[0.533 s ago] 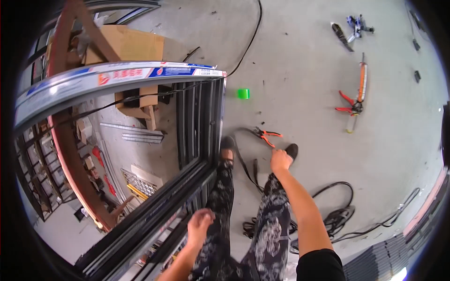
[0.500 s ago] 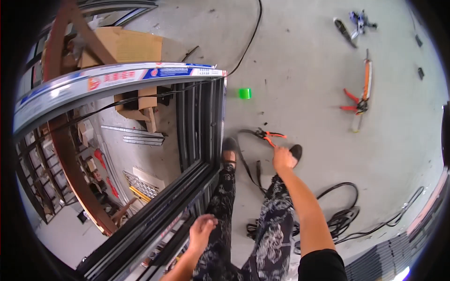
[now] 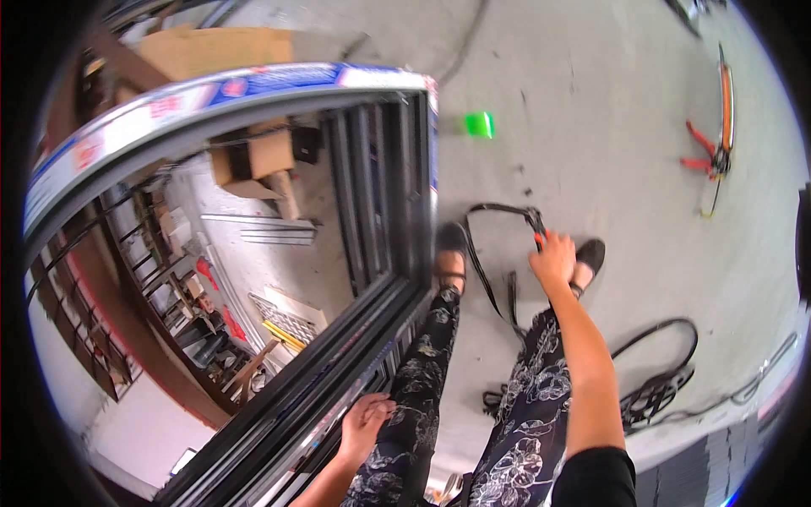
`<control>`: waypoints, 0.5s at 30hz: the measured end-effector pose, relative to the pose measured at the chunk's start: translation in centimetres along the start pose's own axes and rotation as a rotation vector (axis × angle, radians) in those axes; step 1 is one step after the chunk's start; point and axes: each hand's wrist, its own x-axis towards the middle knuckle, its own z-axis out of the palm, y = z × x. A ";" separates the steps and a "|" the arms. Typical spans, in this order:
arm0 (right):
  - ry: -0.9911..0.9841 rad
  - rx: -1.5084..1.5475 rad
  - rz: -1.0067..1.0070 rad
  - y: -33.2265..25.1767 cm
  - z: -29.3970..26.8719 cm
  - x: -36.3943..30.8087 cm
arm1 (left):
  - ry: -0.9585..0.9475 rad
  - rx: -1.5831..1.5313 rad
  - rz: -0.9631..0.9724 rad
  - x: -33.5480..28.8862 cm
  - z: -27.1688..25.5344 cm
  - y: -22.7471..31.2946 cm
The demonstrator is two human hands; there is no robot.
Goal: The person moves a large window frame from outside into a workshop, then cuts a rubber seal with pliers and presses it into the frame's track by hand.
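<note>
My right hand is closed round the orange handles of a pair of pliers, low over the floor beside my right shoe. The dark jaws point away from me and meet the end of a black flat strip; whether they grip it I cannot tell. My left hand hovers at my left thigh, next to the dark metal frame. Its fingers are loosely bent and apart, with nothing seen in them.
Left of my legs stands the big frame, its top bar wrapped in printed film. A green roll lies on the floor ahead, a caulking gun at far right. Coiled black cable sits right of my leg. Cardboard boxes are behind the frame.
My right hand has gone from touching one handle of the spread pliers to closing round both handles. The view has shifted, so the scene sits further right. My left hand stays near the frame.
</note>
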 end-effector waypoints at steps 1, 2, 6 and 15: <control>-0.114 0.060 -0.007 -0.5 -2.8 -1.2 | -0.004 -0.022 0.034 -0.9 -0.3 0.4; -0.164 0.150 0.008 -0.5 -5.4 -2.8 | -0.039 0.013 0.083 -1.2 -0.8 1.1; -0.181 0.410 0.020 0.8 -11.7 -10.2 | 0.114 0.372 0.562 -4.4 -5.8 10.4; -0.169 0.825 0.062 -11.6 -28.0 -17.8 | 1.411 0.725 1.317 -27.4 -22.0 35.6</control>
